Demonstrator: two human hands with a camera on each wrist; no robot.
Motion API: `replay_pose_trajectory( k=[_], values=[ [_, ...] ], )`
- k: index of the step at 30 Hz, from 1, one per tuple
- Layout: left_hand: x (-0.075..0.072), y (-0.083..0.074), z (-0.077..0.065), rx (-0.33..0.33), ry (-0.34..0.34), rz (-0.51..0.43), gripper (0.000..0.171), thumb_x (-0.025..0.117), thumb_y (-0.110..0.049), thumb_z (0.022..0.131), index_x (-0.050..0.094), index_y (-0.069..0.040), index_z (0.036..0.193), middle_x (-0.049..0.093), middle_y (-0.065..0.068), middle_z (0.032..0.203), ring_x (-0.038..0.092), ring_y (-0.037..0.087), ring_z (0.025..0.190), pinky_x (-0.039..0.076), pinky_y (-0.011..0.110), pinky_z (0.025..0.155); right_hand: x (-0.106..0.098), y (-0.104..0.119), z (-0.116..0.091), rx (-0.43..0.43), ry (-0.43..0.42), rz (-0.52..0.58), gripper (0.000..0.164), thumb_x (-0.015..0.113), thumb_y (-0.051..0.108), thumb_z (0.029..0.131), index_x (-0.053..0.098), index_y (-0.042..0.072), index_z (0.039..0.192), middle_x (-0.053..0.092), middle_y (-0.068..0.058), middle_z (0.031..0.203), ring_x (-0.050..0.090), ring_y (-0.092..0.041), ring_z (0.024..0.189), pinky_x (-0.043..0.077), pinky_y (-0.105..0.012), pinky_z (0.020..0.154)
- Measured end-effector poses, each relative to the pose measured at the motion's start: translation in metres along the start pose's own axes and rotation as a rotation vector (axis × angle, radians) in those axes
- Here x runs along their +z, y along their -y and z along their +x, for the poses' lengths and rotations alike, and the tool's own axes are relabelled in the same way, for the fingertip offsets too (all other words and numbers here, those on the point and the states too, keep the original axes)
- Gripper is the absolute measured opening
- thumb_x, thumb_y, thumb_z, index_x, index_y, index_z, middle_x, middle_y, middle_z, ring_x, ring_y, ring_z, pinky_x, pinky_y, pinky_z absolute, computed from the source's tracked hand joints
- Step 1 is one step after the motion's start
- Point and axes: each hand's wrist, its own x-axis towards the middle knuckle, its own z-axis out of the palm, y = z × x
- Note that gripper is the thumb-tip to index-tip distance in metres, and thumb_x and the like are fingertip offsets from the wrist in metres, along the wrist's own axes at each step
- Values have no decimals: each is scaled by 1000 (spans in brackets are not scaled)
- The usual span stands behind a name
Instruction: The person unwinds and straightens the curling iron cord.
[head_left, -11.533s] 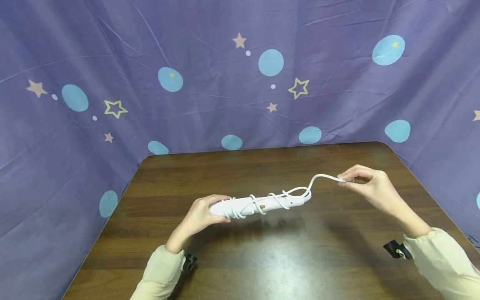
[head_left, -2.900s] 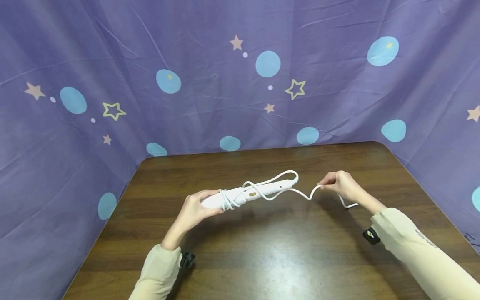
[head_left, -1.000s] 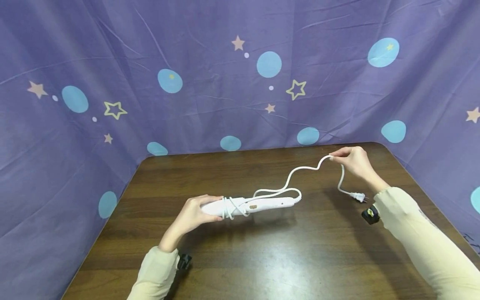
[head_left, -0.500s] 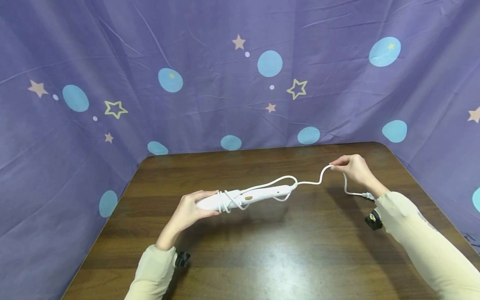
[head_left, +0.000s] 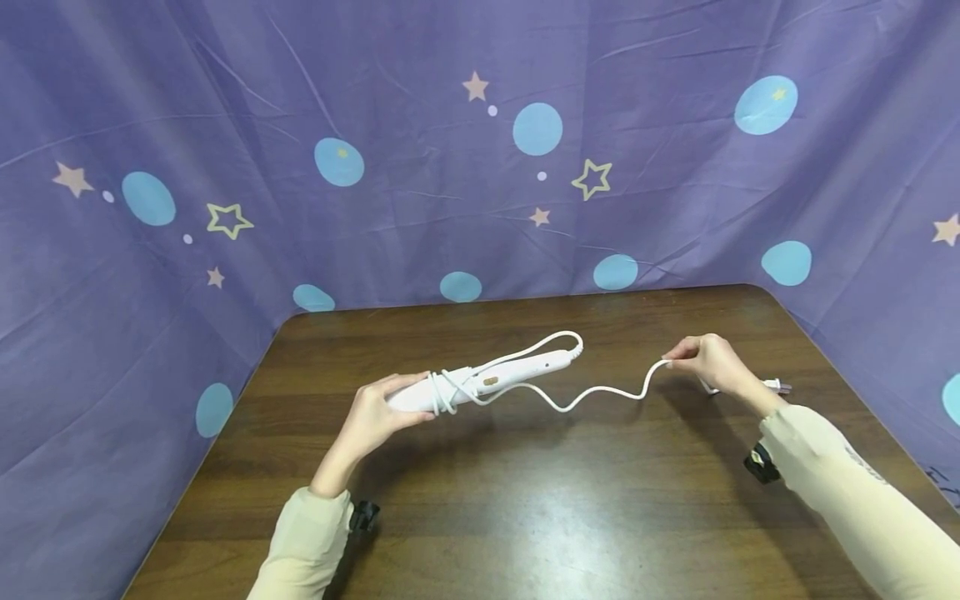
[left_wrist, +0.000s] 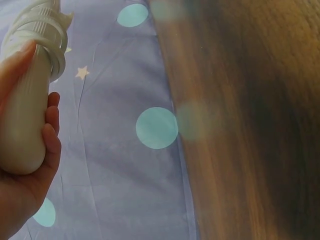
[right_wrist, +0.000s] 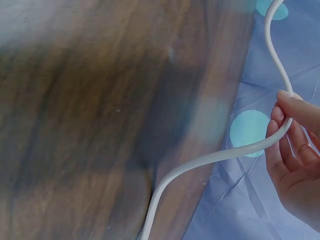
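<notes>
A white hair straightener (head_left: 525, 367) with a gold-coloured button is held above the table, tilted up toward the right. My left hand (head_left: 372, 417) grips its thick rounded end, fingers on one side and thumb on the other, as the left wrist view shows. Its white cord (head_left: 600, 389) winds in a few loops near that hand, arches from the handle's far tip, then runs wavily to the right. There my right hand (head_left: 711, 364) pinches the cord between thumb and fingers. Behind the right wrist the plug (head_left: 774, 385) shows, partly hidden by the arm.
Underneath is a brown wooden table (head_left: 525, 500) with rounded far corners. A purple curtain (head_left: 420, 217) with blue spots and stars hangs behind and beside it. Black wrist devices sit at both sleeves.
Compared with earlier, fewer loops wrap the straightener and more cord runs free. Over the last second the right hand has come down, and the straightener has shifted slightly left and tilted up.
</notes>
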Motion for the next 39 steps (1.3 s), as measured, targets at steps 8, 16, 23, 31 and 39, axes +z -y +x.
replay_pose_trajectory(
  k=[8,16,23,31,39],
  values=[
    [-1,0,0,-11,-16,-2,52,84,-16,53,67,-8,102,67,3,95,59,14,80,44,28,69,3,-5,-9,-15,61,-47,4,70,3,69,69,4,72,66,-6,69,50,3,62,38,-23,59],
    [-2,-1,1,-20,-13,10,52,84,-17,54,67,-8,102,67,3,96,59,15,82,44,28,68,9,-11,-16,-43,98,-60,4,70,2,68,68,4,71,66,-5,69,51,2,63,39,-24,59],
    [-2,0,1,-14,-12,17,51,83,-17,54,67,-8,102,67,3,95,60,16,81,44,31,69,10,-12,-18,-28,144,-51,6,70,3,69,69,3,75,67,-4,71,53,0,65,41,-25,61],
    [-1,0,2,-7,-12,23,52,84,-17,53,67,-7,101,67,4,95,60,17,84,45,35,75,6,4,-17,-63,187,-50,22,69,2,70,66,-5,90,67,-14,86,63,-22,78,48,-29,66],
    [-1,0,3,16,-17,14,52,84,-17,53,67,-8,101,67,3,94,58,12,76,42,24,60,14,36,-17,-138,129,20,22,69,2,71,66,-4,92,66,-14,87,62,-24,79,48,-36,69]
  ],
)
